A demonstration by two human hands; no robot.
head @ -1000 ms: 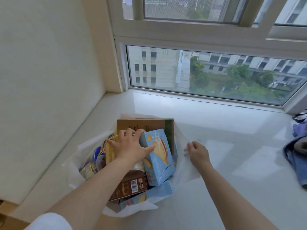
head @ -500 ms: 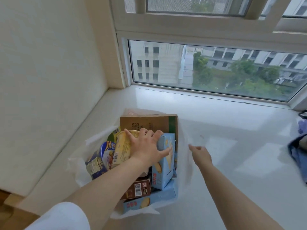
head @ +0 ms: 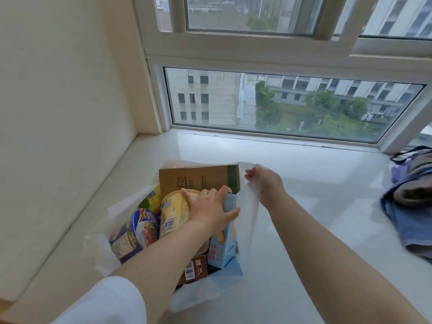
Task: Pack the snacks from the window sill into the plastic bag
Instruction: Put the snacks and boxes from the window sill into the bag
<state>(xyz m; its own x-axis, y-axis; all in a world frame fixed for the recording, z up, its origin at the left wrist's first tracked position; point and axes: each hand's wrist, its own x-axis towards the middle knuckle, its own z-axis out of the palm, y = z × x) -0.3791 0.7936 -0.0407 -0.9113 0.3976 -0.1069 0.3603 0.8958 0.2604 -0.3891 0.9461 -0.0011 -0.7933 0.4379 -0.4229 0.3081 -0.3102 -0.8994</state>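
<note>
The plastic bag (head: pixel 247 220) is spread on the window sill (head: pixel 304 206) near the left wall, and the snacks are already gathered inside it. Its right edge is pinched and lifted by the right hand (head: pixel 264 181), fingers curled round the film, apparently so that the wall of the bag is raised past the contents. The left hand (head: pixel 210 206) is laid over the top of the pile with fingers spread and fairly straight; the yellow cup (head: pixel 173 216) and the upright blue box (head: pixel 224 242) are pressed down and steadied, probably to keep them from toppling while the bag is drawn up. A brown cardboard box (head: pixel 198 178) is stood at the back, a purple packet (head: pixel 135 232) at the left, and a dark brown box (head: pixel 194 270) at the front. A heap of clothes (head: pixel 409 206) is left well apart, to the right.
</note>
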